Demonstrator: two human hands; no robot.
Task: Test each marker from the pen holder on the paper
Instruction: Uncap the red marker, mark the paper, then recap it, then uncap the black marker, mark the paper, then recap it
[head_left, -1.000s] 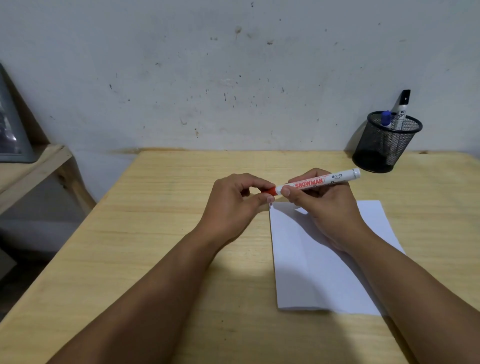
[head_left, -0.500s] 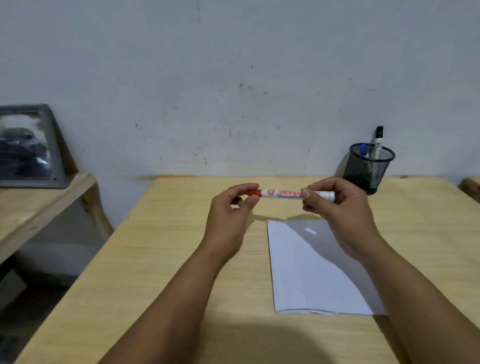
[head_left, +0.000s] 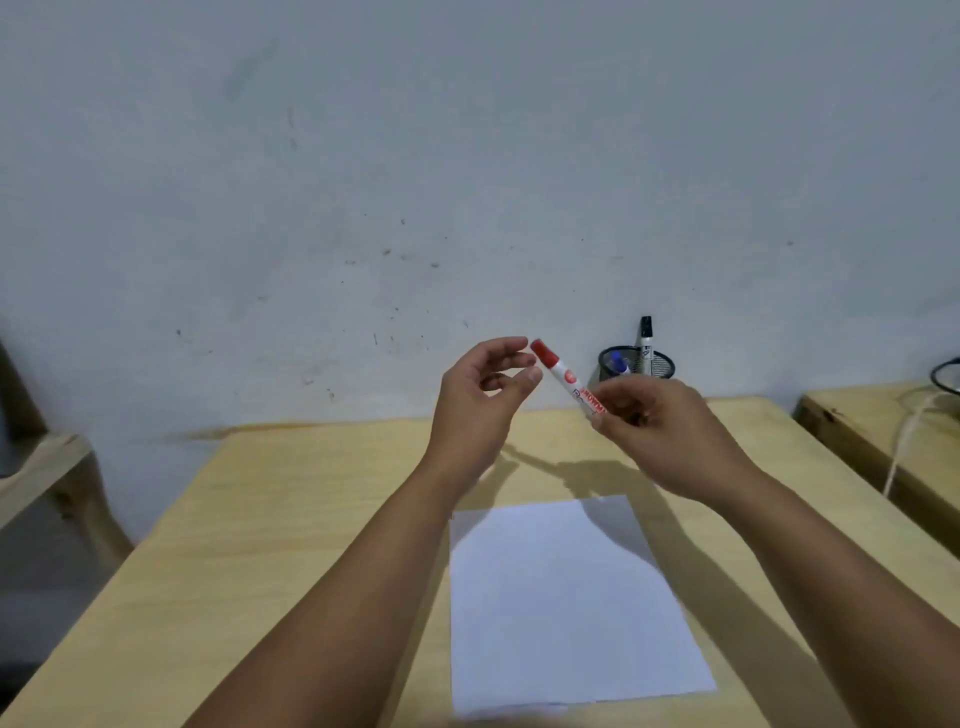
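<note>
My right hand (head_left: 657, 431) grips the lower end of a white marker with a red cap (head_left: 563, 376), tilted up and to the left above the table. My left hand (head_left: 480, 402) hovers just left of the red cap, fingers apart and curled, touching nothing that I can see. A blank white sheet of paper (head_left: 566, 603) lies flat on the wooden table (head_left: 291, 519) below both hands. The black mesh pen holder (head_left: 636, 364) stands at the table's back edge by the wall, with a black-capped marker (head_left: 646, 343) and a blue-capped marker (head_left: 618, 361) in it.
A grey wall rises right behind the table. A lower wooden shelf (head_left: 41, 467) sits to the left. Another wooden surface (head_left: 878, 421) stands to the right, carrying a white cord (head_left: 906, 441) and a dark wire object at the frame edge.
Both hands rose higher above the table. The marker tilted from level to cap-up, and my left hand let go of the red cap and opened. The camera view tipped upward.
</note>
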